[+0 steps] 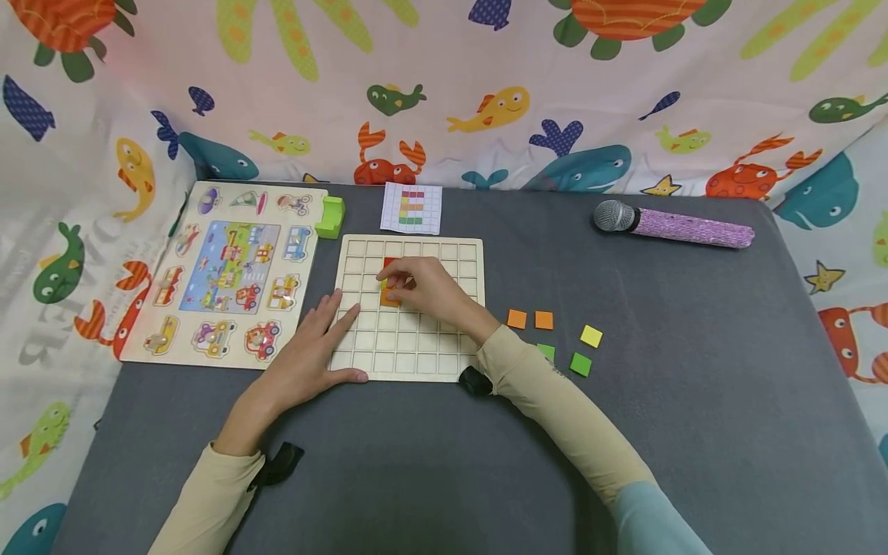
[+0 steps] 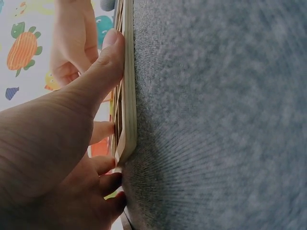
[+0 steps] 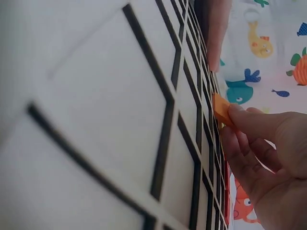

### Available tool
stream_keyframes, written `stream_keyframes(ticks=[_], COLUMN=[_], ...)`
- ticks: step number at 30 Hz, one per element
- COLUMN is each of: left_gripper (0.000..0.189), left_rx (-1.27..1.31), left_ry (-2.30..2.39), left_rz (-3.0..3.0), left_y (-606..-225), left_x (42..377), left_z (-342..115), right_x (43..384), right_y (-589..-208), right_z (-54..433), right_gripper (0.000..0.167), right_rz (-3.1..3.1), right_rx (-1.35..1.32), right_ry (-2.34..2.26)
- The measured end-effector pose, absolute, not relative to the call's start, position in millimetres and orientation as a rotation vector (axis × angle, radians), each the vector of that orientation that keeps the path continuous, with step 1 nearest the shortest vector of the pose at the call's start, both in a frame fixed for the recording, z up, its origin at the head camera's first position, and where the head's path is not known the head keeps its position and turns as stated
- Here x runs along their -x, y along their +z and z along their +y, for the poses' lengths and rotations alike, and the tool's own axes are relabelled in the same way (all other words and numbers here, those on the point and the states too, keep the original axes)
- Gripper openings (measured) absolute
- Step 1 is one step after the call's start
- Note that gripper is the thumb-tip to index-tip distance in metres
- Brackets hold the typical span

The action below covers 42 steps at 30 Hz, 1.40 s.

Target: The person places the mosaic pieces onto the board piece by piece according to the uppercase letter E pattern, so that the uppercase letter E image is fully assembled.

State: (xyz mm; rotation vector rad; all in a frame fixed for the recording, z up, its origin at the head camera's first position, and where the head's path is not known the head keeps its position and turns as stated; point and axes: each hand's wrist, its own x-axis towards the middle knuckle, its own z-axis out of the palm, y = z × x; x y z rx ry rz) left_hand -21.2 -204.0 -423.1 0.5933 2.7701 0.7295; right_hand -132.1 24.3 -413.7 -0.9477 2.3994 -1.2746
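Observation:
A pale wooden grid board lies on the table. My left hand rests at its lower left corner, fingers straight along the left side and thumb on the near edge. Over the upper middle of the grid, my right hand pinches an orange square tile between thumb and fingers, tilted at the board's surface. Just beyond that tile, a red tile sits in the grid. A yellow tile shows between them, partly hidden by the fingers.
Right of the board lie loose orange tiles, a yellow tile and green tiles. A pattern card is behind the board. A picture puzzle and green block stand left; a pink microphone lies far right.

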Motion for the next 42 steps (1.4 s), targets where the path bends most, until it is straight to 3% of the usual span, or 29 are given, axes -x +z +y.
stream_keyframes(ticks=[20,27,42], left_gripper=[0.103,0.104,0.105], left_rx=[-0.570,-0.545,-0.549], left_ry=[0.720,0.702,0.697], left_rz=[2.753,2.750,2.747], left_y=[-423,-421,-423], left_x=[22,21,21], left_z=[-203,-201,-202], right_x=[123,117,108], right_y=[-397,-380,-393], right_z=[24,58,162], right_gripper=[0.027,0.028,0.031], right_rz=[2.490,2.544,2.612], right_rx=[0.949,0.945,0.795], right_ry=[-0.937,-0.925,-0.956])
